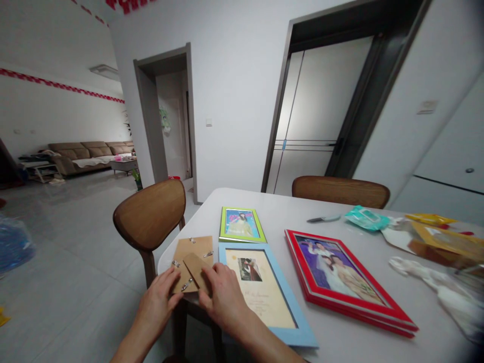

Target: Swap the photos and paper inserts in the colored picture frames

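The fingers of the left hand (pixel 161 295) are bent, with the thumb apart from them, at the lower left edge of a brown backing board (pixel 200 246). The fingers of the right hand (pixel 223 297) bend over the stand flap (pixel 197 263) on that board, the thumb by its lower end; whether they clamp it cannot be told. The board lies at the near left corner of the white table (pixel 272 217), metal clips along its edges.

Just right of it, a light blue frame (pixel 302 322) holds a cream sheet with a small photo. Beyond that, a lime green frame (pixel 242 239) holds a portrait in a pale dress. Farther right, red frames (pixel 359 315) are stacked, the top one holding a wedding photo.

Toward the far side lie a knife (pixel 323 219) and a teal packet (pixel 366 218). At the right are a yellow packet (pixel 431 218), a brown box (pixel 434 249) whose contents are unclear, and crumpled white plastic (pixel 434 282).

One wooden chair (pixel 151 214) stands left of the table, another (pixel 340 190) behind it. Around are white walls (pixel 234 91), an open doorway (pixel 172 121), a pale door (pixel 317 106), grey floor tiles (pixel 79 242), a clear blue bag (pixel 15 244) and, in the far left, a brown sofa (pixel 91 154).
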